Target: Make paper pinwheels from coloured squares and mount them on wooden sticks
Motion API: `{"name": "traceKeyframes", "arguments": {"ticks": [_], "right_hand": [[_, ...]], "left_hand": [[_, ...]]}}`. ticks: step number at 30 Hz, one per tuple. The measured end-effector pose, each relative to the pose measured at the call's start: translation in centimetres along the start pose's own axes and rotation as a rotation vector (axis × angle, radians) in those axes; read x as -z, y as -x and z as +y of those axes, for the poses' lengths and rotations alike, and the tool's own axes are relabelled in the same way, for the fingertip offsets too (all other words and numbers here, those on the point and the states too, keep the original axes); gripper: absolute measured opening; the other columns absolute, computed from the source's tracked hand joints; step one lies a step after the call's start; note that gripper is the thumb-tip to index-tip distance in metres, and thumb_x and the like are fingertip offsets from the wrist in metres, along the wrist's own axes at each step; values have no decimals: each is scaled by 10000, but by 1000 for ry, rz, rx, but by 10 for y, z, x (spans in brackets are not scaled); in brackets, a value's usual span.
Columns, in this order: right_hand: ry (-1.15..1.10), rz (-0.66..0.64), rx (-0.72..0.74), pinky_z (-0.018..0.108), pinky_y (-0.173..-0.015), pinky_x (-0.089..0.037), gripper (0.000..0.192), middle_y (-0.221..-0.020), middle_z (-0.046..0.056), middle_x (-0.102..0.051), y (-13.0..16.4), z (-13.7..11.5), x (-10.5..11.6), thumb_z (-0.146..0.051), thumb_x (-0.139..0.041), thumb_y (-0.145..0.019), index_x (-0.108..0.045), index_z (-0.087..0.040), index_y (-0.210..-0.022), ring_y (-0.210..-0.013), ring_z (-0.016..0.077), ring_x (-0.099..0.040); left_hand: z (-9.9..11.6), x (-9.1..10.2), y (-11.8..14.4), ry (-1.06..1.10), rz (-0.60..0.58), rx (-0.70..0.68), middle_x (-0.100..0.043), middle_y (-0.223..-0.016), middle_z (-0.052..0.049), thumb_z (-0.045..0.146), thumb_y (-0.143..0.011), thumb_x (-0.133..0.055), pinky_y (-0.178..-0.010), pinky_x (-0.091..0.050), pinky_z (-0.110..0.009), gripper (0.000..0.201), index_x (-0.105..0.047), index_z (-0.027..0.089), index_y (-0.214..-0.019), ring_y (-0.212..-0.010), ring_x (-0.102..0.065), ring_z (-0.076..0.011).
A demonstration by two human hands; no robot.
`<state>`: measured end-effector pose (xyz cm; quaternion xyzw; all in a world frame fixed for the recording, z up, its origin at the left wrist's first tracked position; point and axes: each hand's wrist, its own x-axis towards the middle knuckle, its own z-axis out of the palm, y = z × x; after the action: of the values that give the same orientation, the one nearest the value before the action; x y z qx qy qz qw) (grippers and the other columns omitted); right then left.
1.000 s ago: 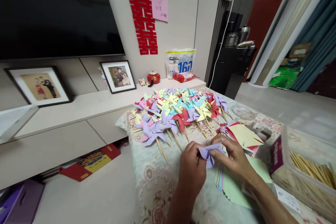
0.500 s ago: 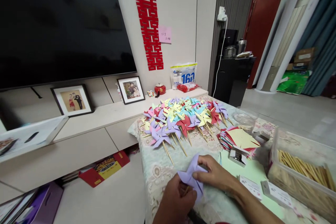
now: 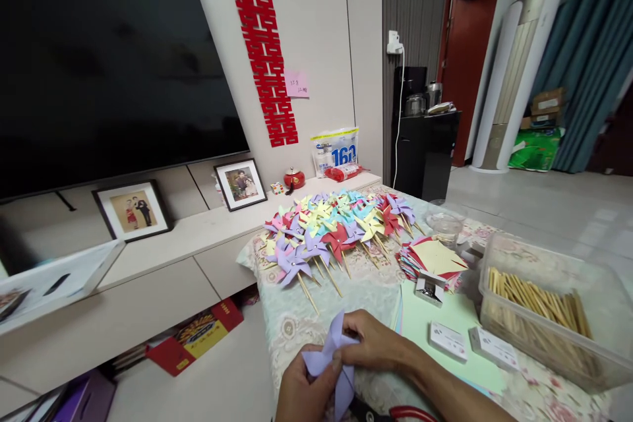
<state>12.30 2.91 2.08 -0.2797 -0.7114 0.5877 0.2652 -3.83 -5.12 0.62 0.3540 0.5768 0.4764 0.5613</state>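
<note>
Lilac paper pinwheel (image 3: 330, 361) pinched between both hands — left hand (image 3: 302, 394) underneath, right hand (image 3: 374, 347) pressing folded tips; best kept centred over the worktop (image 3: 368, 290), near finished pinwheels (image 3: 336, 227).

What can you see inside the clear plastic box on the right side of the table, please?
The clear plastic box holds a loose heap of thin wooden sticks lying lengthwise. Its bottom beneath them is covered, so anything under the heap cannot be seen.
</note>
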Motion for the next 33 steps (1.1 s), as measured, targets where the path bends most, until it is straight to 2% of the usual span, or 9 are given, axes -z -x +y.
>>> {"name": "traceKeyframes", "arguments": {"ticks": [8,12,18,21,24,26,29,31,33], "right_hand": [[-83,-21,9,182,-539,-297,75,-616,-76,-468,0,-4,0,-136,-642,-646,-605,-141,-711,-594,81,-398],[-93,-27,-3,181,-519,-263,77,-598,-83,-417,-1,-3,0,-118,-628,-622,-568,-145,-663,-585,73,-366],[-83,26,24,196,-539,-299,70,-631,-70,-471,0,-6,4,-126,-607,-641,-595,-142,-708,-602,86,-401],[-116,43,13,208,-575,-325,74,-665,-58,-499,0,-6,7,-170,-642,-686,-615,-142,-748,-636,99,-434],[-164,42,0,225,-609,-353,188,-688,-47,-529,0,-6,12,-299,-717,-724,-628,-146,-788,-660,113,-468],[-209,72,-9,250,-665,-397,290,-746,-18,-602,1,-9,18,-400,-732,-748,-662,-145,-867,-705,136,-528],[-284,204,-3,328,-852,-450,410,-979,69,-714,2,-13,27,-495,-696,-795,-685,-151,-1018,-904,204,-631],[-309,280,12,376,-933,-452,440,-1094,109,-725,2,-14,30,-500,-685,-807,-674,-157,-1083,-1014,241,-647],[-267,324,43,401,-962,-459,438,-1152,121,-721,1,-12,31,-422,-703,-792,-661,-165,-1144,-1066,257,-648]], "left_hand": [[10,-8,8,28,76,-20,-513,-418,56,646,-463,-866,-416,-320,-221,596,-599,165,-695,-378,-420,-94],[13,-11,9,77,80,-9,-542,-459,37,612,-493,-875,-430,-352,-226,557,-609,160,-680,-414,-474,-110],[17,-17,8,167,91,-1,-527,-452,42,539,-501,-907,-432,-329,-207,515,-616,145,-660,-412,-454,-87],[24,-21,9,267,65,3,-598,-521,18,439,-520,-932,-474,-380,-212,468,-667,130,-751,-455,-505,-95],[32,-22,7,372,-9,26,-696,-663,-36,318,-541,-941,-528,-450,-231,469,-709,111,-892,-528,-594,-125],[37,-22,3,420,-3,22,-708,-679,-39,253,-563,-930,-531,-469,-226,430,-711,111,-905,-545,-618,-131],[43,-26,-4,484,58,0,-716,-674,-36,189,-592,-898,-510,-488,-216,354,-707,121,-881,-536,-639,-135],[45,-30,-9,547,119,-16,-750,-755,-55,141,-600,-868,-572,-538,-226,340,-706,135,-899,-623,-695,-160],[45,-34,-13,610,171,-21,-773,-829,-64,106,-605,-843,-658,-571,-241,340,-703,149,-912,-709,-728,-175]]}}
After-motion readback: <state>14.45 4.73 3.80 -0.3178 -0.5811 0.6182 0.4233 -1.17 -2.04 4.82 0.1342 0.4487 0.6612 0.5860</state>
